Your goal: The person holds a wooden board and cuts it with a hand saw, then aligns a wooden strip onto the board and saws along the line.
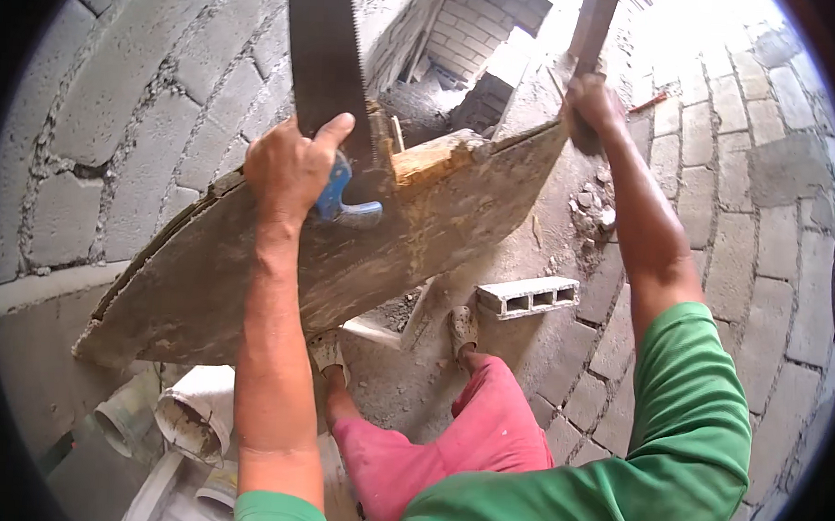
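In my left hand (289, 173) is a hand saw, its fingers wrapped round the blue handle (339, 194) and the thumb raised. The toothed saw blade (332, 52) points up and away from me, beside a notch in the far edge of a wide, dirty board (362, 249). Pale, splintered wood (436, 154) shows along that edge, right of the blade. Beyond the board's right end, my right hand (595, 102) is closed around a length of wood (593, 31) that stretches away from me.
A concrete hollow block (528, 298) lies on the ground, with rubble (592, 205) beyond it. Dirty buckets (196, 414) stand at lower left under the board. Block walls rise at left (153, 128) and right (709, 208). My feet are below the board.
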Demonstrator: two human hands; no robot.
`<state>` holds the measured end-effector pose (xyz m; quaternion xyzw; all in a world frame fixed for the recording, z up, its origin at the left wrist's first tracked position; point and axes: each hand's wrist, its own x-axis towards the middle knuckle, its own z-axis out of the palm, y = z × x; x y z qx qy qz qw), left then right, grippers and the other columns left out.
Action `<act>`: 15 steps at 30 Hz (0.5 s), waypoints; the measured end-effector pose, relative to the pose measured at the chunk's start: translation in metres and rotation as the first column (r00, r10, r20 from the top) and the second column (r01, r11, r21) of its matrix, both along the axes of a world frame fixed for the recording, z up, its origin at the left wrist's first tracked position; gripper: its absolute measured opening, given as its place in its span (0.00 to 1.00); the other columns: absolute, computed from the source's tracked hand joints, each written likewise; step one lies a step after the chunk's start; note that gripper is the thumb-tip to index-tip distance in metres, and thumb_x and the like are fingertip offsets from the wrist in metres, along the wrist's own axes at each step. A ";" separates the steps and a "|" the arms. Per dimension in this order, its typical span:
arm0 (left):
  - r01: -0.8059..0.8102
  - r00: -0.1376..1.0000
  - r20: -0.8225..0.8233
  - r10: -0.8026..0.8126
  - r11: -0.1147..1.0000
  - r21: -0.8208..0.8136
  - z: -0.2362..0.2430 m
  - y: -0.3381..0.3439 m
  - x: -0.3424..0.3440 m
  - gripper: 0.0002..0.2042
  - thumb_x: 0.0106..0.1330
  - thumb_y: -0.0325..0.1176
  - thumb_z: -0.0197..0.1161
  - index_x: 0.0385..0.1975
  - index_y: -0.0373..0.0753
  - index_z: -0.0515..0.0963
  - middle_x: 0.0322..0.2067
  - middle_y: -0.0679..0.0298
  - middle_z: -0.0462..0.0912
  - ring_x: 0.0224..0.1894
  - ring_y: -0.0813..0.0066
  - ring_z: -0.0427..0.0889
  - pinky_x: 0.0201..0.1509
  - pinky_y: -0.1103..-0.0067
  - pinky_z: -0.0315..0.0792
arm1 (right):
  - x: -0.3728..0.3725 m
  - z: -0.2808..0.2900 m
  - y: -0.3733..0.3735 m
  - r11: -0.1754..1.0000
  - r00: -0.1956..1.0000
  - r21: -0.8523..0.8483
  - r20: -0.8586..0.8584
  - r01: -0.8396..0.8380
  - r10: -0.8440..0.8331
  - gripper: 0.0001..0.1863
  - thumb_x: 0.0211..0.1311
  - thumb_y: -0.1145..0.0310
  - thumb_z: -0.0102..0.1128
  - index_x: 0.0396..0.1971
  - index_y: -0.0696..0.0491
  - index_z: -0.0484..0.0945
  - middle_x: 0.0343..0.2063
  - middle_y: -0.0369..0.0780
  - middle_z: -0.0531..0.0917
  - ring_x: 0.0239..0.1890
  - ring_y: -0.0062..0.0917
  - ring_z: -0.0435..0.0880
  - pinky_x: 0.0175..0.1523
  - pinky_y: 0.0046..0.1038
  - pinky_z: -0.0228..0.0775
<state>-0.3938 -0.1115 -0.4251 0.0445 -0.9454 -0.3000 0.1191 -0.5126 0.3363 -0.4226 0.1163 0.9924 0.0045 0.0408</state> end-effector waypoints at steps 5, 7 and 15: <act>-0.065 0.988 0.137 0.071 0.997 -0.045 0.011 0.004 -0.004 0.28 0.63 0.64 0.64 0.44 0.43 0.89 0.38 0.49 0.89 0.45 0.42 0.86 0.52 0.57 0.77 | 0.089 -0.040 -0.023 0.819 0.990 -0.573 0.121 0.009 0.074 0.23 0.66 0.55 0.71 0.53 0.54 0.84 0.52 0.45 0.87 0.55 0.35 0.86 0.61 0.39 0.78; -0.062 0.970 0.234 0.070 0.997 -0.043 0.015 0.008 -0.004 0.29 0.64 0.63 0.64 0.49 0.41 0.86 0.41 0.47 0.89 0.48 0.39 0.85 0.54 0.57 0.76 | 0.095 -0.081 -0.068 0.824 0.959 -0.491 -0.125 -0.282 0.253 0.24 0.68 0.48 0.66 0.53 0.52 0.83 0.48 0.45 0.87 0.55 0.36 0.84 0.58 0.43 0.77; -0.061 0.980 0.190 0.063 0.998 -0.016 0.019 0.011 0.007 0.31 0.63 0.63 0.65 0.45 0.36 0.87 0.41 0.44 0.88 0.48 0.38 0.84 0.55 0.57 0.75 | 0.023 -0.116 -0.199 0.679 0.581 -0.576 0.386 -0.455 0.716 0.36 0.67 0.36 0.57 0.58 0.54 0.82 0.57 0.49 0.84 0.61 0.42 0.81 0.65 0.42 0.72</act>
